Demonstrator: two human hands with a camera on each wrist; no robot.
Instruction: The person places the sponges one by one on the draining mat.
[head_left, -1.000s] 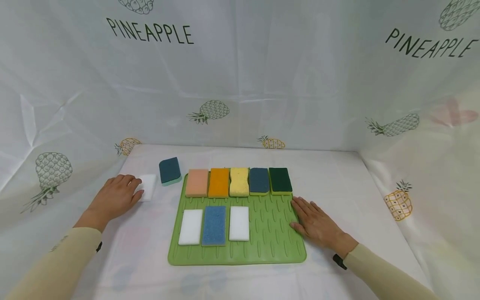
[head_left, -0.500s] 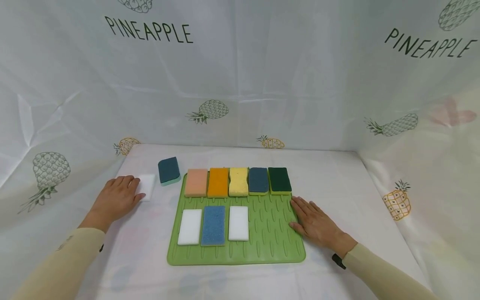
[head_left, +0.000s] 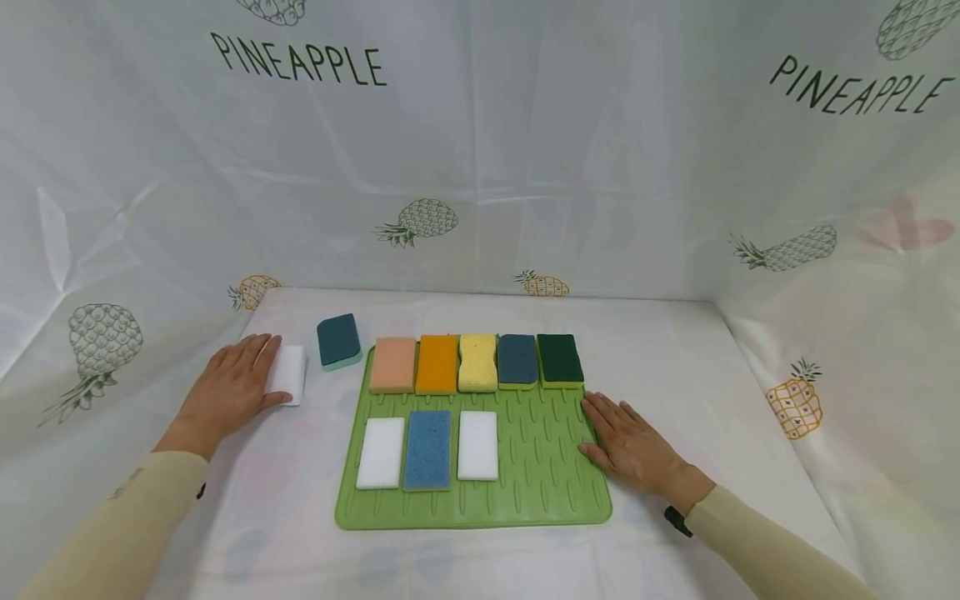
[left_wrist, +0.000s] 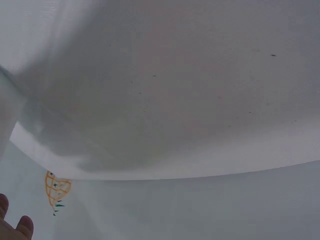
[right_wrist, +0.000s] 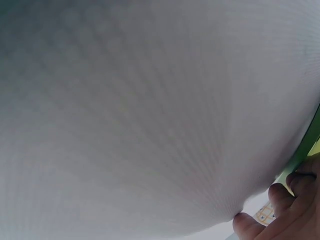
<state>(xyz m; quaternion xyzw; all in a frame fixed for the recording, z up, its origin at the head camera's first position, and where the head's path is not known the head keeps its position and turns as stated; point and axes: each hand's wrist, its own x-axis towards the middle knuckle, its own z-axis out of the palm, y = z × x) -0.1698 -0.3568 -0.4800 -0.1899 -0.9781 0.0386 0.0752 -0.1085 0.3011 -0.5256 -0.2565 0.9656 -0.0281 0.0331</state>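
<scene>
In the head view my left hand is at a white sponge on the left of the table, gripping it between fingers and thumb. The fingers lie along its left side, with the thumb over its near end. My right hand rests with fingers extended on the right edge of a green ridged mat. On the mat's near row lie a white sponge, a blue sponge and another white sponge. Only fingertips show in the left wrist view.
Along the mat's far edge stand a peach sponge, an orange sponge, a yellow sponge, a dark blue sponge and a dark green sponge. A dark teal sponge lies beyond the mat's left corner. Pineapple-print sheeting surrounds the table.
My left hand's fingers have straightened and moved up along the white sponge's left side, and the sponge has shifted slightly left. My right hand has stayed in place.
</scene>
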